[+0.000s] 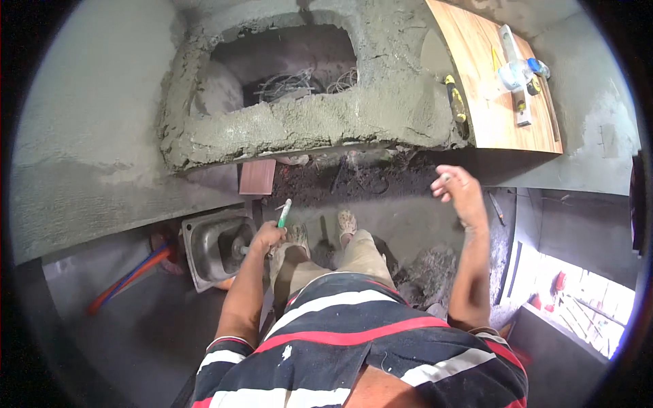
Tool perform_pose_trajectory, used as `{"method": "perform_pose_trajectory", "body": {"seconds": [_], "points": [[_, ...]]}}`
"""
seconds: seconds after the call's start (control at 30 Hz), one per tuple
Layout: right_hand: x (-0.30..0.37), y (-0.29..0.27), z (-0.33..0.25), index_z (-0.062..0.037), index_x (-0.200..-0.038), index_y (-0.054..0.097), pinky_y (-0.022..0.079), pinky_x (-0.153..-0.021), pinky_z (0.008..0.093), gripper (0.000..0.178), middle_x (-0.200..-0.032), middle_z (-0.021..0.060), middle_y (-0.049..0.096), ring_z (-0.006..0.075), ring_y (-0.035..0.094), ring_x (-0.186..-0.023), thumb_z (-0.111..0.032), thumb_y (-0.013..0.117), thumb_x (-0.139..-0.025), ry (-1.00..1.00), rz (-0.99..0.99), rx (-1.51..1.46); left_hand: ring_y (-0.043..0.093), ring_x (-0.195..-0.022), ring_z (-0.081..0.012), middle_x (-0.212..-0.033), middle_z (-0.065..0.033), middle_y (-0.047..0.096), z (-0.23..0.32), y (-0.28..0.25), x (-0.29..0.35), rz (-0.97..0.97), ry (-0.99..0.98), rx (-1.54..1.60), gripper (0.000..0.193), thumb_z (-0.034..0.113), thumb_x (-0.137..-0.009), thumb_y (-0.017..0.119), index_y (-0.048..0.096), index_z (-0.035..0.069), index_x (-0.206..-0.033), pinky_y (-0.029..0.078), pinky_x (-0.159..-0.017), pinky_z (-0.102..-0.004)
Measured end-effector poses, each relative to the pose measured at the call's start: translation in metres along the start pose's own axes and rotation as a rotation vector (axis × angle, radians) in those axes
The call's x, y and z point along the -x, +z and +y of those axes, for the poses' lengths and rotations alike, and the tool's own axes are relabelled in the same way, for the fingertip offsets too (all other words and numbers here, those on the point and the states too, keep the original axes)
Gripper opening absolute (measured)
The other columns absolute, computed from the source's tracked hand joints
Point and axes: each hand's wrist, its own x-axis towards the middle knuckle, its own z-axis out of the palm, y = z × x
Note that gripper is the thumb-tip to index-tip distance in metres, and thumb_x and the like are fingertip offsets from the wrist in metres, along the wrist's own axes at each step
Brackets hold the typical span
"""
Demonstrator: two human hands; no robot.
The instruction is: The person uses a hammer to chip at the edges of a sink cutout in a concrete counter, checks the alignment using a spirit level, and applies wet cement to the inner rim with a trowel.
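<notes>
The left hand (267,236) is closed in a fist around the handle of a green-and-white tool (283,213), which points upward and away from the body; the working end is too small to identify. The tool sits just right of a stainless steel sink basin (212,246) that rests tilted on the floor, and the left hand is just beside the basin's right rim.

The right hand (459,192) is raised and empty, fingers loosely spread and slightly curled, palm facing down. It hovers below the front edge of a wooden board (503,115) and grips nothing.

Ahead of the person, a countertop of wet grey cement (326,122) is formed with a rectangular cutout (286,64). Bundled wires (299,83) are visible inside the opening. The front lip of the cement is rough and uneven.

The wooden board lies to the right of the cutout, on the same level. It carries a spirit level (518,75), a clear plastic bottle (517,72) lying across the level, and a yellow-and-black tool (456,100) at the board's left edge.

A small reddish tile (258,177) stands below the cement lip. Both feet (326,231) stand on the dusty floor between the hands. Orange and blue hoses (132,275) run along the floor left of the basin.
</notes>
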Motion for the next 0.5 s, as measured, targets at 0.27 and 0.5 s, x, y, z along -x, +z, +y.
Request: {"method": "perform_pose_trajectory", "body": {"seconds": [0.27, 0.5], "points": [[-0.045, -0.049, -0.064, 0.0035, -0.125, 0.064, 0.049, -0.073, 0.0236, 0.033, -0.098, 0.0063, 0.071, 0.0093, 0.064, -0.086, -0.019, 0.061, -0.101, -0.218, 0.255, 0.105, 0.061, -0.064, -0.0169, -0.079, -0.0083, 0.066, 0.04, 0.038, -0.002, 0.025, 0.164, 0.059, 0.02, 0.018, -0.09, 0.069, 0.068, -0.001, -0.098, 0.047, -0.057, -0.0351], [-0.07, -0.05, -0.072, 0.0058, -0.124, 0.063, 0.052, -0.09, 0.0337, 0.037, -0.111, 0.0176, 0.071, 0.0218, 0.068, -0.099, -0.019, 0.066, -0.097, -0.423, 0.332, 0.311, 0.067, -0.112, -0.0356, -0.118, -0.0283, 0.068, 0.095, 0.076, -0.033, 0.22, 0.398, -0.152, 0.069, 0.038, -0.086, 0.074, 0.056, -0.006, -0.136, 0.051, -0.097, -0.0408]]}}
